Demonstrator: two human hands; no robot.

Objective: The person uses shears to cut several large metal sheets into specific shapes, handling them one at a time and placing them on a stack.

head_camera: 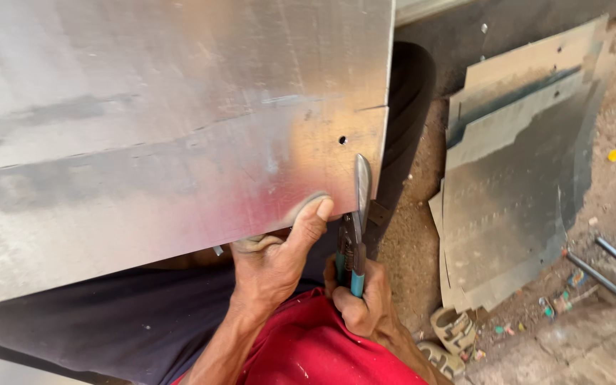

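Tin snips with teal handles sat clamped in the right hand, whose fingers were wrapped tight round the grips. The blades pointed upward and rested against the lower right corner of a large metal sheet, just beside its right edge. Whether the blades were biting into the metal could not be told. The left hand gripped the sheet's bottom edge just beside the snips, its thumb pressed flat on the shiny face and the other fingers curled underneath out of sight. Both hands were close together, almost touching.

The sheet lay tilted across the person's lap, filling most of the view, and a small round hole showed near the corner, above the snips. Below the hands a red garment and dark trousers were visible. To the right, on the dirt floor, a stack of cut metal pieces lay flat. A pair of sandals stood near its lower edge, and two thin metal rods lay further right. Small coloured scraps dotted the ground.
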